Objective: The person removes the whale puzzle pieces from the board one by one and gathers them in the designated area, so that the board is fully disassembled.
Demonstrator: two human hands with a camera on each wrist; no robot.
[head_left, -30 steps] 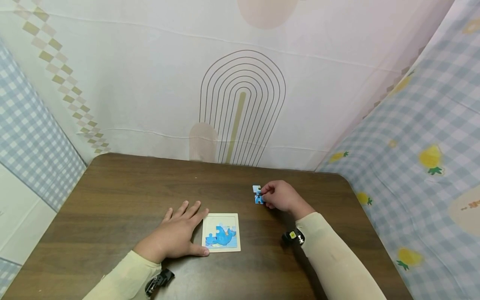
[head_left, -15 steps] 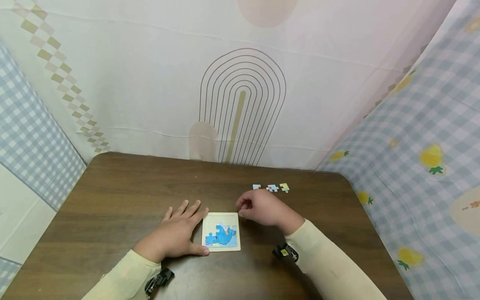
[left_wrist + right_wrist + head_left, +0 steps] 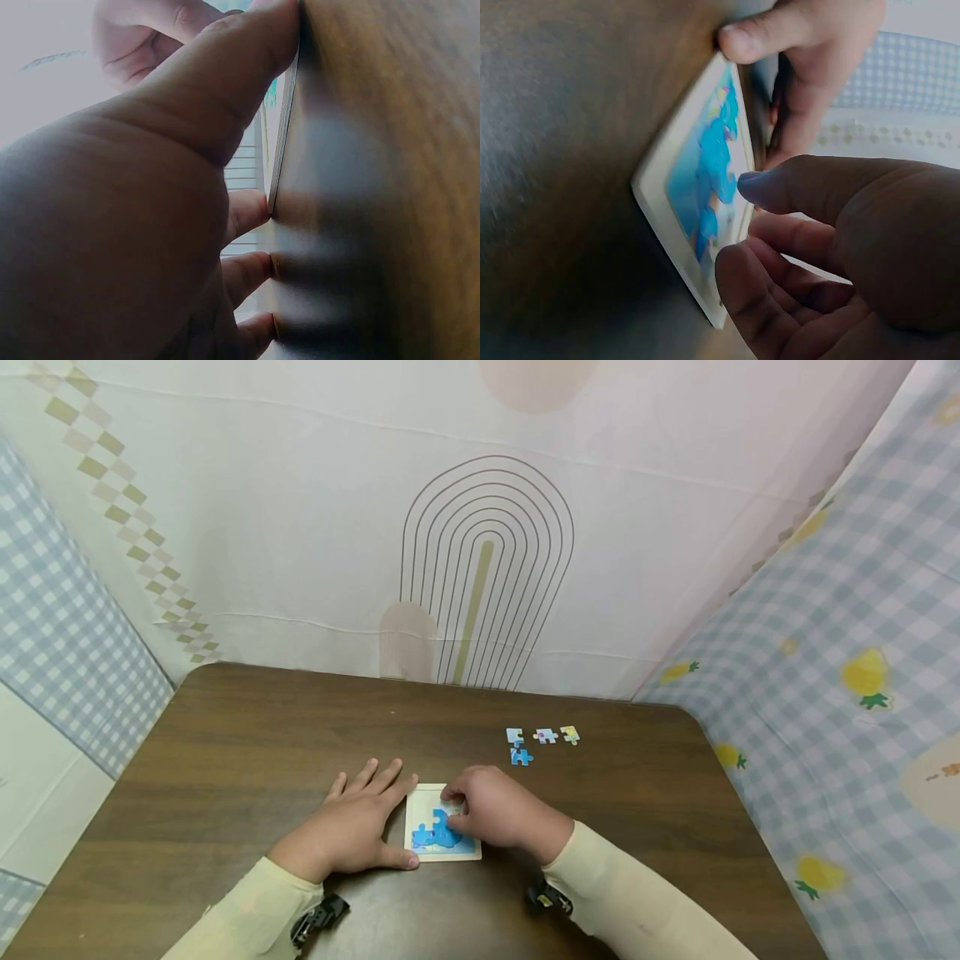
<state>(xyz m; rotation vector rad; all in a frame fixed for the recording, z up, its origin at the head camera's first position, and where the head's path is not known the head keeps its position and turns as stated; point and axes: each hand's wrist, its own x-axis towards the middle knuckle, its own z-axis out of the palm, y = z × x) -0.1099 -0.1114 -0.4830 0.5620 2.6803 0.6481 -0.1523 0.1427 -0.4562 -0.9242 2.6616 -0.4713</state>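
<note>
A small square jigsaw board (image 3: 415, 790) with a pale wooden frame lies on the table, its lower part filled with joined blue jigsaw pieces (image 3: 432, 837) picturing a sea animal. My left hand (image 3: 352, 828) is spread flat at its left side, thumb by the lower left corner and forefinger by the upper left one. Over the board's right half is my right hand (image 3: 501, 806), fingers bent. In the right wrist view, its thumb (image 3: 780, 185) and forefinger tips stand apart right over the picture, and no loose piece shows between them. The hand hides the board's right side from above.
Several loose jigsaw pieces (image 3: 546, 736) lie farther back on the brown table (image 3: 300, 718), right of the board. A patterned cloth (image 3: 315, 527) hangs behind the table, and a checked cloth (image 3: 795, 693) hangs along the right.
My right hand has come from the loose pieces down and left to the board, uncovering a blue piece back there. The left hand stays in place.
</note>
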